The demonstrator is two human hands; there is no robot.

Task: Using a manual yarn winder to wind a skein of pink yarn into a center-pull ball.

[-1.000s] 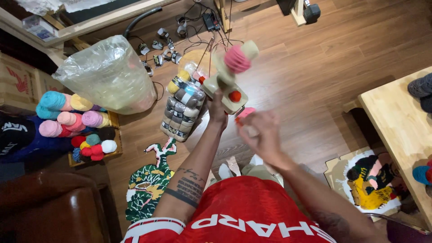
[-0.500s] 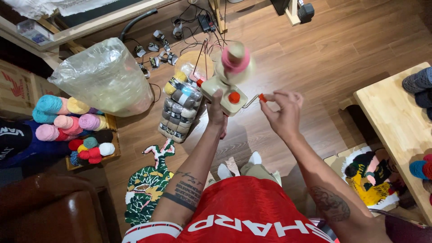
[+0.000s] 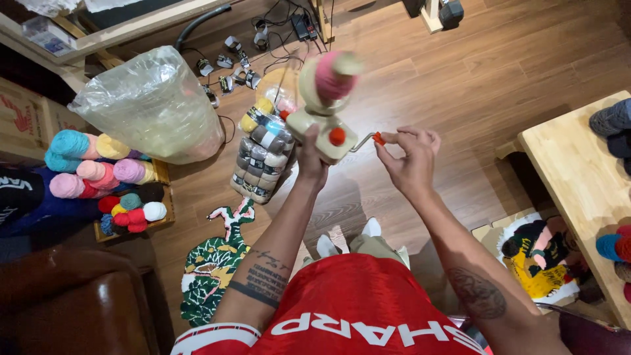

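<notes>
Head view, looking down: a cream hand-cranked yarn winder (image 3: 322,125) is held up in the air above the wooden floor (image 3: 499,72), in front of the person's chest. Its spindle carries a cone of pink yarn (image 3: 332,75), tilted away and to the right. Left hand (image 3: 310,158) is wrapped shut around the winder's base from below, thumb up along the body beside a red knob (image 3: 337,137). Right hand (image 3: 411,158) — fingers curled, thumb and fingertips pinched on the orange crank handle (image 3: 378,139) at the end of a thin metal arm. Below the winder on the floor lies a clear-wrapped pack of yarn skeins (image 3: 263,154). Left of that, a big clear plastic bag (image 3: 151,105), then a crate of coloured yarn balls (image 3: 108,181). A green tufted rug piece (image 3: 213,263) lies near the left forearm — a light wooden table (image 3: 572,171) stands at right.
</notes>
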